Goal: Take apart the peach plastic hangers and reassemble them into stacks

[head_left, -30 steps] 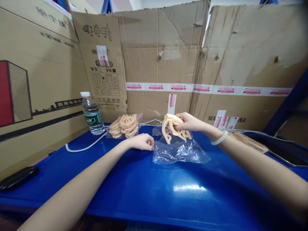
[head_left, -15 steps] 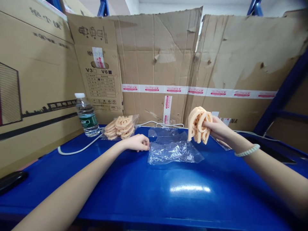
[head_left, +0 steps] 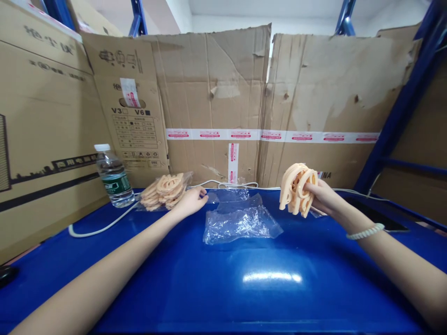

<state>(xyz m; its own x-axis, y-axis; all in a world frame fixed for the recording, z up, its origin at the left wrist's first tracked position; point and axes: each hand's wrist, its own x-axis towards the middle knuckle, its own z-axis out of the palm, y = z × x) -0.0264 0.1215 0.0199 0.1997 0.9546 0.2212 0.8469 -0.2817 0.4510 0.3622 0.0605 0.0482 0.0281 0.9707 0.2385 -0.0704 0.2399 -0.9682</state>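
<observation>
My right hand grips a bunch of peach-coloured plastic hooks, held upright above the blue table at the right. My left hand rests on the table with its fingers loosely out, holding nothing, touching the edge of a filled clear bag of the same peach hooks. Between my hands lies a crumpled clear plastic bag, flat on the table.
A water bottle stands at the back left beside a white cable. Cardboard sheets wall the back and left. Blue rack posts rise at the right. A dark object lies at the far left edge.
My right hand has carried the bunch of hooks from above the empty bag out to the right. My left hand has unclenched and moved back toward the filled bag.
</observation>
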